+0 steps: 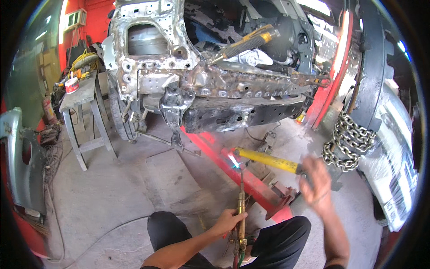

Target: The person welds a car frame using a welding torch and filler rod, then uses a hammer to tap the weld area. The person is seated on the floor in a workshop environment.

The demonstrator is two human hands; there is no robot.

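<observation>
My left hand (231, 221) is closed around a brass gas torch (242, 204), its nozzle pointing up and away. A bright flame (234, 161) burns at the nozzle, close to a red steel beam (212, 154) lying low over the floor. Hoses run down from the torch between my knees. My right hand (317, 183) is raised at the dark end of a yellow cylindrical bar (271, 161). Motion smears its fingers, so whether they grip that end cannot be made out. The bar's far end lies near the flame, above the red beam.
Ahead stands a stripped car body (215, 85) with a yellow-handled tool (251, 42) on it. A sawhorse bench (85, 96) is at left, near a loose silver fender (26, 166). Heavy chain (349, 142) wraps a dark post at right. A hose (112, 229) crosses the floor.
</observation>
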